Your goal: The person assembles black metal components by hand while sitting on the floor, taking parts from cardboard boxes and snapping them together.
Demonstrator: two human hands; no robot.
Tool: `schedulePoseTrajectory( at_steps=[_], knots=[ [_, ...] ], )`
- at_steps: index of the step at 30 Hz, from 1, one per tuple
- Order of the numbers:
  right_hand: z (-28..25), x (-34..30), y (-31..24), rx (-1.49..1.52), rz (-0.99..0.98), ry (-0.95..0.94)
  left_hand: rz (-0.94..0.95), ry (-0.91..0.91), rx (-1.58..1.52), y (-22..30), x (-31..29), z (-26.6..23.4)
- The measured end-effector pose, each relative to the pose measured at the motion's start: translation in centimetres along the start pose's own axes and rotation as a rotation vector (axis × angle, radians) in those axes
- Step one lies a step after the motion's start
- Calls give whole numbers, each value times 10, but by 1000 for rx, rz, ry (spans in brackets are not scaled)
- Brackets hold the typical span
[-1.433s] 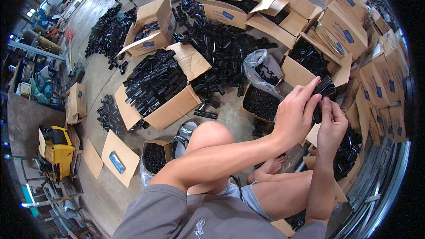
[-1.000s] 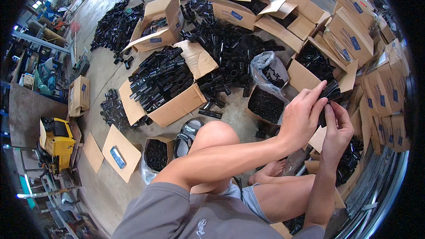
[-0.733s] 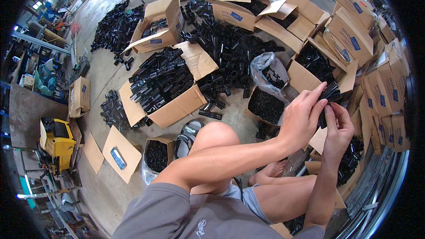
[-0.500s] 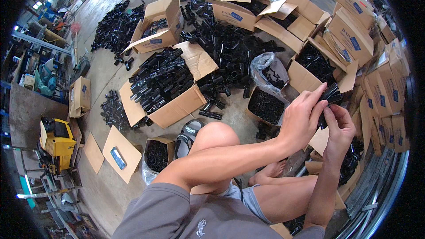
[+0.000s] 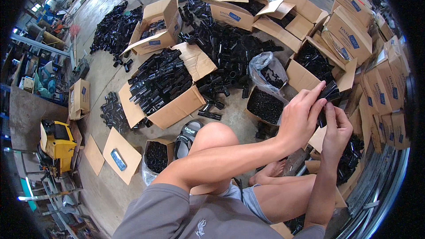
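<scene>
Head view: left hand [image 5: 301,121] and right hand [image 5: 336,128] together pinch one black plastic fitting [image 5: 328,94].

Warehouse-like workshop floor: open cardboard boxes [image 5: 161,102], heaps of black plastic fittings [image 5: 230,48].

Evenly lit by soft daylight from the upper left, with faint shadows. Sharp centrally; strongly bent and smeared toward the black fisheye rim.
</scene>
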State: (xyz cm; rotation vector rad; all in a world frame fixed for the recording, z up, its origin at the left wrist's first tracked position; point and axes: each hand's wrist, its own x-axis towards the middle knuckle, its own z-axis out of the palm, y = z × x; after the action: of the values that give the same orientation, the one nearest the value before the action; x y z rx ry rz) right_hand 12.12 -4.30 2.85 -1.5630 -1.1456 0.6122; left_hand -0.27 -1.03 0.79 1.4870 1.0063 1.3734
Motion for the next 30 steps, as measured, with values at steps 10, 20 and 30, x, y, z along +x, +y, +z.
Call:
schedulePoseTrajectory(
  at_steps=[10, 20, 30],
  knots=[
    [6, 2, 10, 85, -67, 52, -1, 13, -8, 0, 0, 0],
    [3, -1, 3, -53, -49, 7, 5, 22, 5, -2, 0, 0],
    [10, -5, -1, -204, -99, 45, 9, 19, 5, -2, 0, 1]
  ],
)
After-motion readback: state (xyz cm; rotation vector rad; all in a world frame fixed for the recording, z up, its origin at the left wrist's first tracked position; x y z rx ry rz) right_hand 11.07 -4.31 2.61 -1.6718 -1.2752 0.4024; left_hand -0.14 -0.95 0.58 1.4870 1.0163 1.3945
